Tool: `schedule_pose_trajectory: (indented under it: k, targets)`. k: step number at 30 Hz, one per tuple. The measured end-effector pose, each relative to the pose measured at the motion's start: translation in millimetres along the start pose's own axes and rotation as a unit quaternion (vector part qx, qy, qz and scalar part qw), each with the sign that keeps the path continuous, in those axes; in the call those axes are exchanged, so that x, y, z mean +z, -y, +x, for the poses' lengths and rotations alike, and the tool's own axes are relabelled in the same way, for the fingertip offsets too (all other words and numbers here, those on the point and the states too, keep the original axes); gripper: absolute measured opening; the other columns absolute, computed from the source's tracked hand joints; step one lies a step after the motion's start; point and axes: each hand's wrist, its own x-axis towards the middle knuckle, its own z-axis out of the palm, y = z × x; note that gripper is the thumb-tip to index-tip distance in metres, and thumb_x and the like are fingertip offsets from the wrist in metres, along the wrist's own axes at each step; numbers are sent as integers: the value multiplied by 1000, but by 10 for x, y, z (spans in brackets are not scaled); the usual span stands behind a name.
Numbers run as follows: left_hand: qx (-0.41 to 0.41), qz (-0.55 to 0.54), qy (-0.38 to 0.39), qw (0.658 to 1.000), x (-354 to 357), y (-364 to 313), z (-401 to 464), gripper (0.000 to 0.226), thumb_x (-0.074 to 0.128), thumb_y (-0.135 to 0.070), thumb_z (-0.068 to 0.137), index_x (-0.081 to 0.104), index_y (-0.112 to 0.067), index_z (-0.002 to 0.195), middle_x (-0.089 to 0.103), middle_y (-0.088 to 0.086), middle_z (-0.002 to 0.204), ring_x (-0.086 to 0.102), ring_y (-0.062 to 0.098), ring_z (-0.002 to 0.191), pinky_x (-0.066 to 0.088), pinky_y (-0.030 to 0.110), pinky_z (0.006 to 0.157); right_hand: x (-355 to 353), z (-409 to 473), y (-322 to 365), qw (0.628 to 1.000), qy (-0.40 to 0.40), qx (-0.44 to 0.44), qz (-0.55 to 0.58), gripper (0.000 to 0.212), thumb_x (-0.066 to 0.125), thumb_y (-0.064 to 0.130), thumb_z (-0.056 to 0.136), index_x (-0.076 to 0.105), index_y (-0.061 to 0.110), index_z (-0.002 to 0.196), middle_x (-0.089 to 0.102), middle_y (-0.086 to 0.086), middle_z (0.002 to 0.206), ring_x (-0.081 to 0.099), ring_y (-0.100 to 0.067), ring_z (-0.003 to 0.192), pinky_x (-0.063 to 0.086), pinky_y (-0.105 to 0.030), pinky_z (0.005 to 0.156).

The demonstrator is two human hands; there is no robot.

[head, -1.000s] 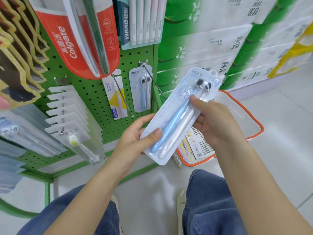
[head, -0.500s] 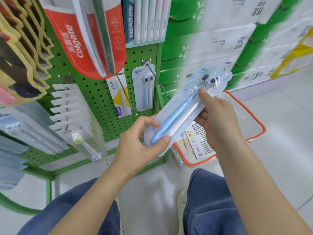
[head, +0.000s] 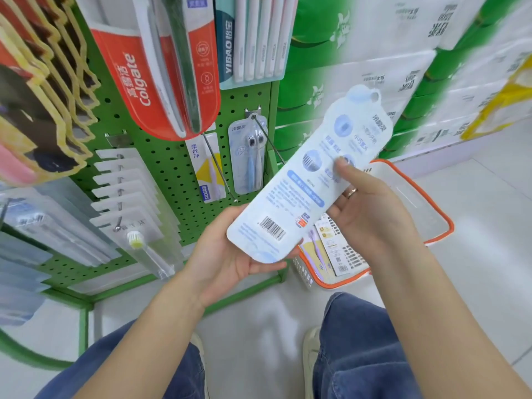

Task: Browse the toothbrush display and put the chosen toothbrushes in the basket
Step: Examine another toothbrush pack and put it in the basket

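Head view: both hands hold the toothbrush pack [head: 309,180] above the basket [head: 440,226], printed back up. Left hand [head: 230,254] cups its barcode end, fingers curled beneath; right hand [head: 371,214] steadies the middle, thumb pressed on top. It looks light, a stiff glossy card, probably slippery; gripping the edges suits it best.

The toothbrush pack [head: 311,180] has been flipped over in the hands: a second ago its clear front with both brushes showed. Now its printed back with the barcode faces up.
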Motion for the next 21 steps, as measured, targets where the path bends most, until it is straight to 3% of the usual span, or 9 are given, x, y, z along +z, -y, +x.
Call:
schedule_pose_trajectory:
  k: [4,7,11,16,19,21]
  targets:
    - [24,99,-26,994,-33,-29,-4,56,51,-56,78,70,-14,111,72,10,114,68,23,101,53,31,76,-32,6,-27,994,-1,-12,-112,16,57,14,95,66,10,108,75,-2,94,72,-15,80,60,-29,73]
    - [51,159,-7,986,-54,8,-4,35,66,-27,76,69,-15,109,74,6,109,71,19,97,56,25,72,-43,9,-69,987,9,-1,-163,20,57,15,95,66,8,112,75,-4,97,72,-17,83,59,-32,76]
    - [61,186,12,981,-23,68,-11,39,76,-1,72,66,-12,108,75,4,105,72,17,91,56,24,70,-27,4,-86,981,38,11,-191,21,59,16,94,67,10,112,75,-4,98,72,-17,84,58,-32,76]
    - [82,196,7,977,-40,84,13,38,77,0,72,66,-10,106,75,4,101,72,16,89,56,24,71,-34,-1,-88,971,60,-13,-230,33,67,-4,81,66,7,112,75,-5,100,73,-19,86,58,-33,75]
    - [85,213,4,973,-36,104,28,37,79,-4,72,66,-11,105,76,2,99,72,15,88,56,24,71,-29,-6,-110,961,69,-22,-267,35,69,-5,78,66,4,111,75,-6,101,72,-26,93,55,-43,85]
    - [84,206,1,975,-10,105,23,31,72,-11,74,66,-11,105,76,2,98,72,14,87,56,24,70,-27,-11,-115,962,69,-26,-264,34,70,-3,78,67,4,111,75,-6,101,72,-25,93,56,-42,84]
